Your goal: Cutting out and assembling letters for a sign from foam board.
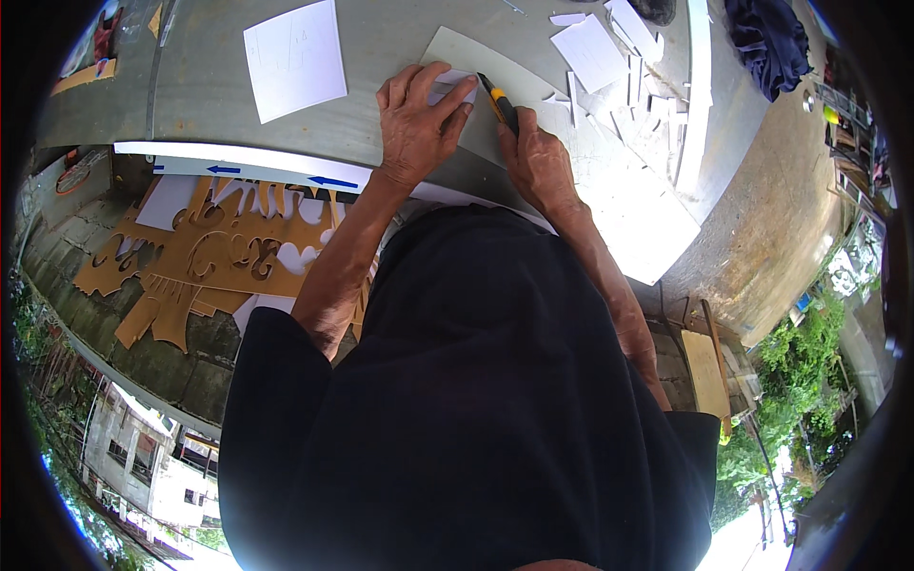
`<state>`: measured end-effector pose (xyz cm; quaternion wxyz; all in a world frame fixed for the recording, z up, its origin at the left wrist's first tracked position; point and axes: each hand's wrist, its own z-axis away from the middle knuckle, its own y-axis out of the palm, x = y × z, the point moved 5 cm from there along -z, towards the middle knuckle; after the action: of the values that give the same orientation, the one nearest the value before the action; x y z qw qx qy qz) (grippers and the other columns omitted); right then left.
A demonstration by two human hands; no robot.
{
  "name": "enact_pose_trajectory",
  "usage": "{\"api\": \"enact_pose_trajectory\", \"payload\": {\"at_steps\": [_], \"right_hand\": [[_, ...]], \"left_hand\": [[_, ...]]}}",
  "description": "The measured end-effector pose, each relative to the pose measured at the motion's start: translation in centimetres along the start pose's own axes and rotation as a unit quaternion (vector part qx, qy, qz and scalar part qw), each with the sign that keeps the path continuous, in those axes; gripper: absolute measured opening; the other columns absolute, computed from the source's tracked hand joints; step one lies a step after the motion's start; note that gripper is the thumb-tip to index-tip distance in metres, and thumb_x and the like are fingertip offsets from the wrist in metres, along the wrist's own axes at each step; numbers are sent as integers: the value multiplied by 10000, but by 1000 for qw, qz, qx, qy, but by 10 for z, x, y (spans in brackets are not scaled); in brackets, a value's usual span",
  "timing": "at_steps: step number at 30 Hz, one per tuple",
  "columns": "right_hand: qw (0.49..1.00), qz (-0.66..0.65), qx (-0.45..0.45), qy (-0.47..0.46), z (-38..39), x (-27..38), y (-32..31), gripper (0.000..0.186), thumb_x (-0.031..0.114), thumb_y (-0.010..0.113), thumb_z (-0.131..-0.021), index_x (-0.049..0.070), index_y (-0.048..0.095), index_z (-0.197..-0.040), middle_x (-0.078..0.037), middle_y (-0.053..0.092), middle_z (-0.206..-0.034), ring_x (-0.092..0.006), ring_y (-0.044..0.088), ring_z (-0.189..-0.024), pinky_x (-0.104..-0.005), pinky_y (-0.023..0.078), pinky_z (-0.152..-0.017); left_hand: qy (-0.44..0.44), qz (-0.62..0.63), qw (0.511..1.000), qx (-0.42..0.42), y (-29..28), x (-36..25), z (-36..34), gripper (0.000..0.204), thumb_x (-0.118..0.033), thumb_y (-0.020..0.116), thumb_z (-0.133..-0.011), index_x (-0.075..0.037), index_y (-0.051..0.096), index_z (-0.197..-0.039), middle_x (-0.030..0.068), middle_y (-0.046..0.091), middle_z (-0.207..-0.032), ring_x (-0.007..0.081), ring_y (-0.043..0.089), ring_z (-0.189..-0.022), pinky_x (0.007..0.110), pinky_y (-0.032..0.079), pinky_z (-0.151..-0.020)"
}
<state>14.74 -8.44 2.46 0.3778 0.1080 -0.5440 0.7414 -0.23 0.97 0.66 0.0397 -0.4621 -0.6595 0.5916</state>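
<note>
Resting the left hand (419, 133) at the upper centre of the frame, with fingers spread fairly wide over a small white piece (461, 76). Cannot tell how firmly pressed, with the undersides of the fingers hidden. Holding a yellow-and-black utility knife (501, 102) in the right hand (543, 167), just right of upper centre, with the grip closed around the handle. Pointing the blade end up and left, just beside the left fingertips; cannot tell about contact between blade and piece. Working over a pale grey-green board (460, 48) on a grey surface (200, 76). Can see a loose white sheet (295, 62) at the upper left, well apart from both hands. Can also see white scraps and strips (635, 81) scattered at the upper right, near a large white sheet (633, 214) to the right of the right hand, and a crumpled dark cloth (766, 43) in the upper right corner. Below the surface, at the left of the frame, can make out brown cut-out sheets (243, 266) piled with white pieces among them.
</note>
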Motion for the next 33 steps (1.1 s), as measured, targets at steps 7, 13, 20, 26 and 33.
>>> {"api": "enact_pose_trajectory", "payload": {"at_steps": [7,13,20,26,33], "right_hand": [[1000,2,-20,-7,1,2,3,287,196,561,-1022,-16,450,-1181,-321,665,-810,-494,680,-719,-565,540,-630],[1000,-3,-13,-1,0,2,2,279,203,555,-1025,-12,451,-1170,-322,668,-844,-491,682,-730,-561,541,-625],[999,29,-18,-10,2,2,8,258,202,560,-1018,4,448,-1141,-319,673,-890,-486,684,-722,-559,556,-613],[994,70,-67,-46,6,7,14,254,188,583,-990,-6,438,-1070,-230,646,-847,-441,686,-630,-508,589,-551],[990,93,-88,-56,8,10,17,235,117,552,-985,-50,440,-1107,-215,625,-813,-398,694,-597,-466,591,-506]], "left_hand": [[12,-4,1000,-9,4,0,2,393,-251,786,-836,-296,739,-1223,4,533,-1328,273,437,-1250,448,305,-1050],[22,-10,1000,-11,5,0,2,391,-253,780,-840,-300,737,-1227,6,525,-1334,273,434,-1246,448,304,-1048],[29,-13,999,-14,4,0,2,399,-254,773,-847,-307,732,-1241,9,516,-1345,282,429,-1247,452,309,-1047],[24,-17,1000,-2,5,-1,2,385,-234,765,-850,-276,742,-1232,15,523,-1348,295,430,-1255,452,310,-1051],[32,-28,999,19,5,-4,-1,375,-216,757,-858,-264,743,-1230,21,527,-1346,299,429,-1267,450,302,-1050]]}}
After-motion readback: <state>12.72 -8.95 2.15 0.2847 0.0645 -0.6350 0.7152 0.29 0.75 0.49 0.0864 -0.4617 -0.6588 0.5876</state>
